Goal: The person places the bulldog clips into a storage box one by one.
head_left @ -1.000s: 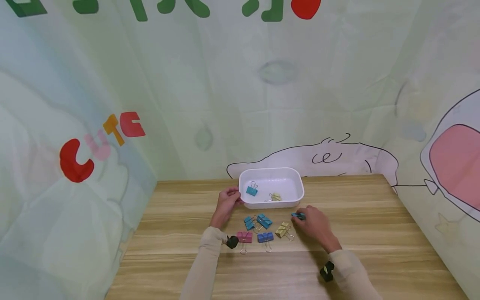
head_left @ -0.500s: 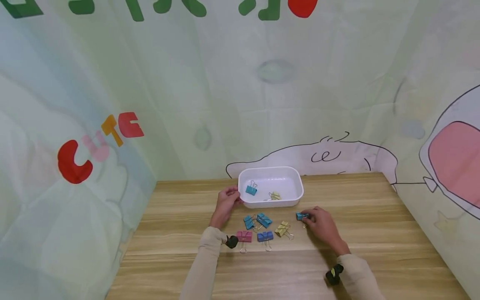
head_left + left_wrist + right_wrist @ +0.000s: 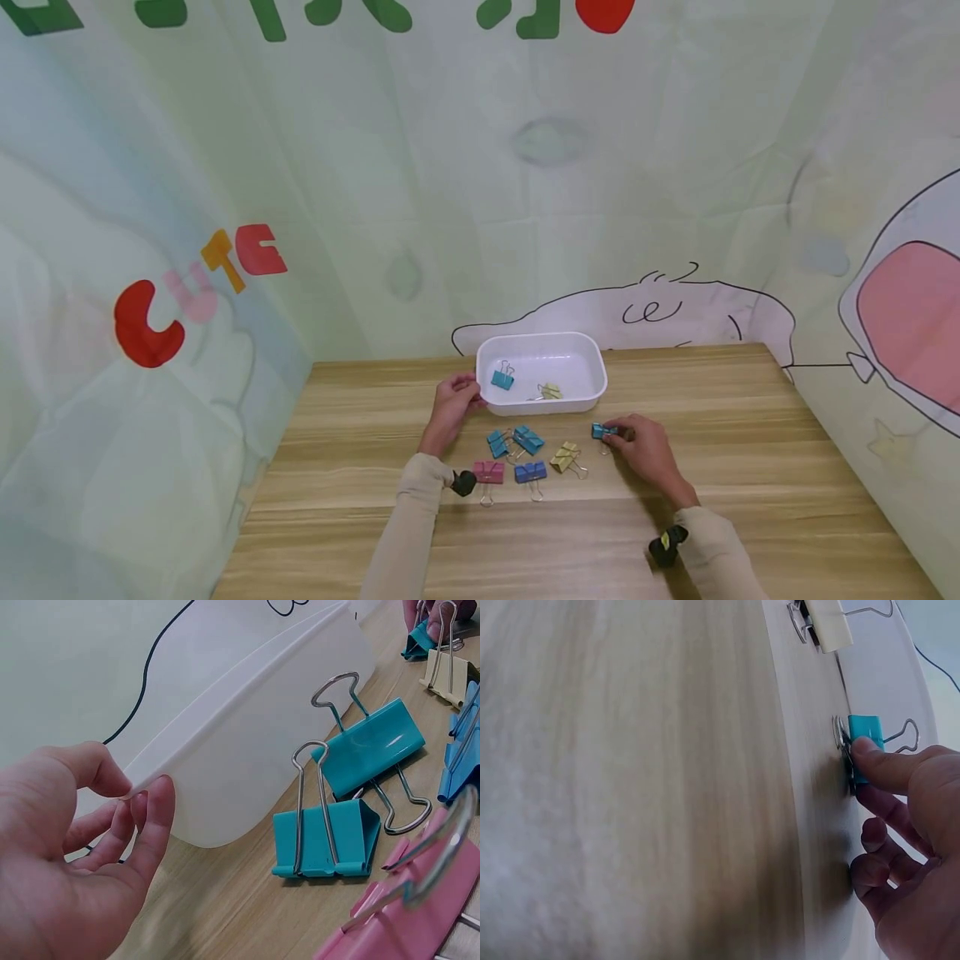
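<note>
My left hand [image 3: 453, 410] pinches the left rim of a white plastic tray [image 3: 247, 720] between thumb and fingers. Inside the tray lie a teal binder clip [image 3: 502, 379] and a yellow one [image 3: 551, 391]. To the right of the tray's front corner, my right hand [image 3: 643, 450] pinches another teal binder clip [image 3: 865, 727] between thumb and forefinger, low over the table. Two more teal clips [image 3: 379, 746] lie before the tray, beside a yellow clip [image 3: 564, 457]. Nearer to me are a pink clip [image 3: 489, 472] and a blue clip [image 3: 531, 472].
The wooden table [image 3: 360, 533] carries everything. A printed cloth backdrop [image 3: 420, 208] stands right behind the table and along both sides. A dark wrist device [image 3: 666, 546] sits on the right sleeve, and another [image 3: 463, 483] on the left.
My right hand has shifted slightly right with the teal binder clip, which has turned so more of its body and a wire handle show. The left hand keeps its place on the tray.
</note>
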The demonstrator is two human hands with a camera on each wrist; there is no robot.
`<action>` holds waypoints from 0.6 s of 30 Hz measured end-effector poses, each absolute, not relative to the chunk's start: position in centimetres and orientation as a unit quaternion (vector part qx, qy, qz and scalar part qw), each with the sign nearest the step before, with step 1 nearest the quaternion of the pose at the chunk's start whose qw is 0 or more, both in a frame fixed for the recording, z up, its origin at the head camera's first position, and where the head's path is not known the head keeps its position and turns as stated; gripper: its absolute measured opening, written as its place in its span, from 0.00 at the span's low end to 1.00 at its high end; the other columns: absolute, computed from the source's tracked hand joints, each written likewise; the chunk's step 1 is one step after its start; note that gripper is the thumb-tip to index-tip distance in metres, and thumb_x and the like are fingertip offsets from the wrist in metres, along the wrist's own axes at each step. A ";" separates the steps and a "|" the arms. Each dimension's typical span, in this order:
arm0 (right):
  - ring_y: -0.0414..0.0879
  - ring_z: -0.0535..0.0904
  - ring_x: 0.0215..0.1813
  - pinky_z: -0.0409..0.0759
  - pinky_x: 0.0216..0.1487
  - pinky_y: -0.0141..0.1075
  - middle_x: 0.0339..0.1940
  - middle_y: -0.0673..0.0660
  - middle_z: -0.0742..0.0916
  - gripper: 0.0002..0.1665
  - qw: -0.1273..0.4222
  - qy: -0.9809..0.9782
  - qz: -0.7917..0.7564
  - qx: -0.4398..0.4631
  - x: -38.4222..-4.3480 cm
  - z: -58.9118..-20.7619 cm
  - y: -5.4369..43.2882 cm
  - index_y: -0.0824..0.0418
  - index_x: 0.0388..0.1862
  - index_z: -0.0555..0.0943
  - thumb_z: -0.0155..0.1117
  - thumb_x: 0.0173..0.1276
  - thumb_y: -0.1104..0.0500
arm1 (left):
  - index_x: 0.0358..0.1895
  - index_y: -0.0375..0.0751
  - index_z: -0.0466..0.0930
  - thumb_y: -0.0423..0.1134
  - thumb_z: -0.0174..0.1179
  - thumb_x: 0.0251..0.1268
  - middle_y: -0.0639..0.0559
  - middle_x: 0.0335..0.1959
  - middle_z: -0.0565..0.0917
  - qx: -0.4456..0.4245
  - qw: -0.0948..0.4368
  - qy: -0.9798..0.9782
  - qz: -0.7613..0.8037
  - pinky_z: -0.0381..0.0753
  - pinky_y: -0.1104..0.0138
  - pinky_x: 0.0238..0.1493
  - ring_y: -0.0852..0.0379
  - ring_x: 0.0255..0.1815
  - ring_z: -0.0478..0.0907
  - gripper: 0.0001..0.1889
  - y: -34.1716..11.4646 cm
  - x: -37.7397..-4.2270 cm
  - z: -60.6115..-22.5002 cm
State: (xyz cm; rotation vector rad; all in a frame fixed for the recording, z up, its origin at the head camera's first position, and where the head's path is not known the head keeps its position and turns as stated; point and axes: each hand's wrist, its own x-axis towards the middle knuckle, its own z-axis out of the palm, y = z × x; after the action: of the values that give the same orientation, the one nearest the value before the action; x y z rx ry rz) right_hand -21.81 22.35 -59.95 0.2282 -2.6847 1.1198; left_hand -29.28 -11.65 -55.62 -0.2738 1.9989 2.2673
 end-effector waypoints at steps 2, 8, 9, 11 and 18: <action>0.43 0.78 0.33 0.77 0.33 0.34 0.32 0.52 0.87 0.09 0.111 -0.912 0.387 0.076 -21.8 -59.9 22.4 0.61 0.41 0.92 0.78 0.61 0.66 | 0.65 0.18 0.69 0.24 0.55 0.70 0.23 0.58 0.76 -0.088 0.061 0.657 0.746 0.89 0.56 0.52 0.42 0.44 0.83 0.22 -11.7 -29.2 -55.3; 0.43 0.79 0.32 0.78 0.30 0.31 0.32 0.53 0.88 0.09 0.115 -0.902 0.410 0.067 -21.9 -58.8 22.9 0.62 0.43 0.92 0.77 0.63 0.66 | 0.65 0.19 0.70 0.24 0.55 0.71 0.23 0.59 0.75 -0.092 0.058 0.657 0.746 0.89 0.57 0.51 0.40 0.47 0.82 0.21 -11.7 -29.3 -55.6; 0.43 0.79 0.32 0.77 0.29 0.31 0.32 0.54 0.88 0.09 0.119 -0.902 0.410 0.067 -22.0 -58.6 23.1 0.62 0.43 0.91 0.77 0.63 0.66 | 0.64 0.20 0.71 0.24 0.55 0.70 0.24 0.58 0.76 -0.093 0.055 0.658 0.745 0.89 0.59 0.50 0.41 0.47 0.83 0.21 -11.6 -29.3 -55.6; 0.43 0.78 0.31 0.76 0.28 0.30 0.32 0.54 0.88 0.09 0.124 -0.904 0.403 0.065 -22.2 -58.0 23.6 0.63 0.44 0.91 0.76 0.64 0.66 | 0.63 0.20 0.71 0.24 0.55 0.70 0.24 0.58 0.76 -0.095 0.051 0.659 0.744 0.89 0.61 0.48 0.40 0.47 0.83 0.20 -11.6 -29.2 -55.6; 0.44 0.75 0.30 0.72 0.28 0.30 0.31 0.56 0.88 0.09 0.162 -0.910 0.372 0.081 -23.5 -55.4 25.4 0.65 0.43 0.91 0.77 0.64 0.64 | 0.63 0.22 0.72 0.25 0.56 0.71 0.24 0.57 0.77 -0.099 0.054 0.663 0.740 0.89 0.59 0.50 0.35 0.50 0.81 0.19 -11.6 -29.4 -55.8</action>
State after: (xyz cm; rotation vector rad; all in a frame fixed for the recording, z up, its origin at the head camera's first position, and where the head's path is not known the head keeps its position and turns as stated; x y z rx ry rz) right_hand -23.54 25.43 -55.42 0.2313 -2.5980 1.0616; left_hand -29.40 -11.62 -55.76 -0.2999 2.0160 2.2482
